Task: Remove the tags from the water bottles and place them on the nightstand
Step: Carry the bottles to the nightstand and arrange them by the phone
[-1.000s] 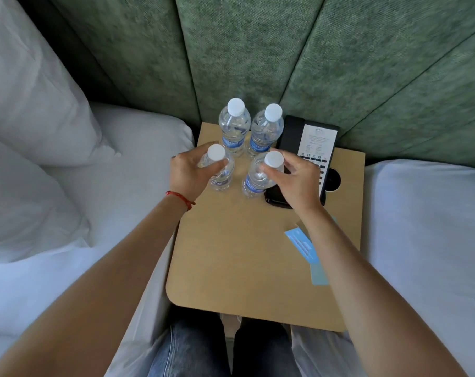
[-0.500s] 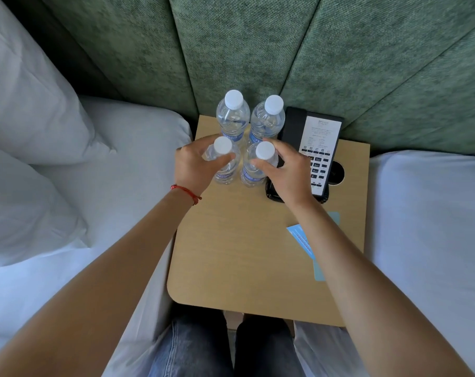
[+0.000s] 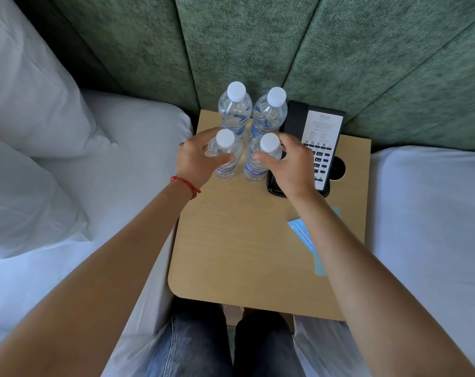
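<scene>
- Four bottles stood upright in a two-by-two block on the bench (image 3: 244, 254), just left of the phone (image 3: 322, 137).
- Back pair: back-left bottle (image 3: 235, 110) and back-right bottle (image 3: 269, 112), nearest the green headboard; no hand on either.
- Front pair sat just in front of them, close together; whether the two touched I couldn't tell.
- Left hand (image 3: 195, 161) gripped the front-left bottle (image 3: 225, 156), fingers curled round its shoulder below the cap.
- Right hand (image 3: 290, 164) gripped the front-right bottle (image 3: 262, 159) the same way, thumb on the near side; that hand hung over the phone's near end.
- Both front bottles looked grounded on the bench, not lifted, but the bases were partly hidden, so that's a judgement.
- No tag showed on any bottle neck; only the blue wrap labels were visible.
- Blue tags (image 3: 303, 235) lay flat on the bench in front of the phone, partly under the right forearm. More than one piece, count unclear.
- My read: tag removal done, bottles all on the bench. What's left looks like squaring up the front pair and letting go.
- Caveat: can't confirm one tag per bottle from this view.
</scene>
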Tool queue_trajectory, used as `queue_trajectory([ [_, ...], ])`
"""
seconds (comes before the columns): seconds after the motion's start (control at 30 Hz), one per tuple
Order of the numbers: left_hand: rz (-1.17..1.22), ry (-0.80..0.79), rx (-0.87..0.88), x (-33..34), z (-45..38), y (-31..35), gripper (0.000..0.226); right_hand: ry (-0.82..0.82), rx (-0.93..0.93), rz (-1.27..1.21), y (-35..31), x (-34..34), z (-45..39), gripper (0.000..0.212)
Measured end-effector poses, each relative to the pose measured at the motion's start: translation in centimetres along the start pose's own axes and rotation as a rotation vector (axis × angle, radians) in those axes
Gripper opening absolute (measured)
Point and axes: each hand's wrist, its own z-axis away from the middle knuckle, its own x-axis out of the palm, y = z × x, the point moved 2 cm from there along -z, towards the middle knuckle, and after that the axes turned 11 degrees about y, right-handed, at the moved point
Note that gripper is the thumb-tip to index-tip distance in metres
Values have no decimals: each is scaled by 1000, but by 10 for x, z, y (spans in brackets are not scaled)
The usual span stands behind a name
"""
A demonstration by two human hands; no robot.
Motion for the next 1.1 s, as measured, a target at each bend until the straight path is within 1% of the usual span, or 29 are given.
queue_trajectory([
  [0.1,3,1,2,0,1,0,52,133,9,151,-3,5,4,49],
  [0.2,5,-11,-5,0,1,1,52,160,54,243,-5,9,2,56],
  [0.27,2,-18,-12,0,0,0,52,115,49,173,-3,7,-1,56],
  [0.37,15,-23,-26,0,0,1,52,-36,42,-52,1,1,-2,61],
  [0.43,28,-32,-27,-1,0,2,52,-134,92,-107,5,-1,-2,62],
  [0.47,27,-36,-18,-1,0,2,51,-148,99,-101,6,-1,-3,59],
  [0.57,25,-47,-2,-2,0,2,51,-105,67,-64,5,-2,-4,50],
  [0.63,29,-52,-16,-2,-1,1,52,-48,47,-11,3,0,-2,49],
  [0.77,45,-57,-39,-1,-2,0,52,104,30,224,-5,8,6,54],
  [0.83,39,-52,-36,0,-1,0,51,132,42,305,-9,12,7,59],
  [0.9,37,-45,-29,1,1,1,51,123,51,324,-10,13,7,61],
  [0.97,32,-39,-28,2,0,1,52,93,55,263,-8,11,5,61],
  [1.1,20,-51,-38,2,1,-1,61,-72,34,76,0,6,7,65],
])
